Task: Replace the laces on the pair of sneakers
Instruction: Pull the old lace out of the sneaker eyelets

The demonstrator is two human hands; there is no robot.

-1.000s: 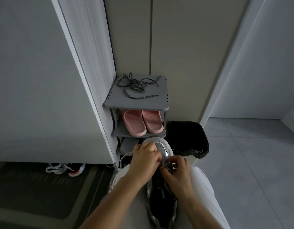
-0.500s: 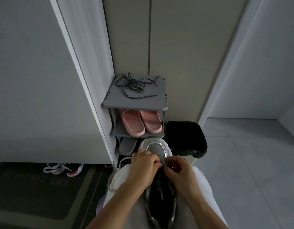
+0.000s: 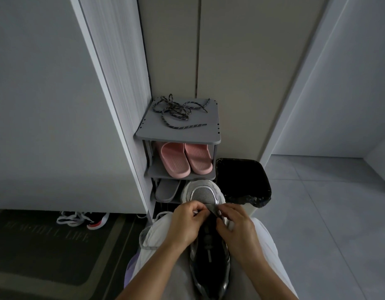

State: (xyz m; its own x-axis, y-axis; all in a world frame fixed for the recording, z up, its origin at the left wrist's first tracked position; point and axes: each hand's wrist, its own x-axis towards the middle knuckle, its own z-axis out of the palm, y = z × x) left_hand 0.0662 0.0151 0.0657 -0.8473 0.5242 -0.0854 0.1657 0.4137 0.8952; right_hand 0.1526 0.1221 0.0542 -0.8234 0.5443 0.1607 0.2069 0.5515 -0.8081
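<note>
Pinching sneaker (image 3: 203, 192) | left hand (image 3: 187, 224) grip curled on it | right hand (image 3: 234, 229) grip too

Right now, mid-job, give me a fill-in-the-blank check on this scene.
1. The dark laces lie on the rack's ___ shelf.
2. The slippers below them are ___.
3. The bin stands to the ___ of the rack.
4. The left hand and right hand both pinch at the grey-toed ___.

Missing words: top; pink; right; sneaker.
</note>
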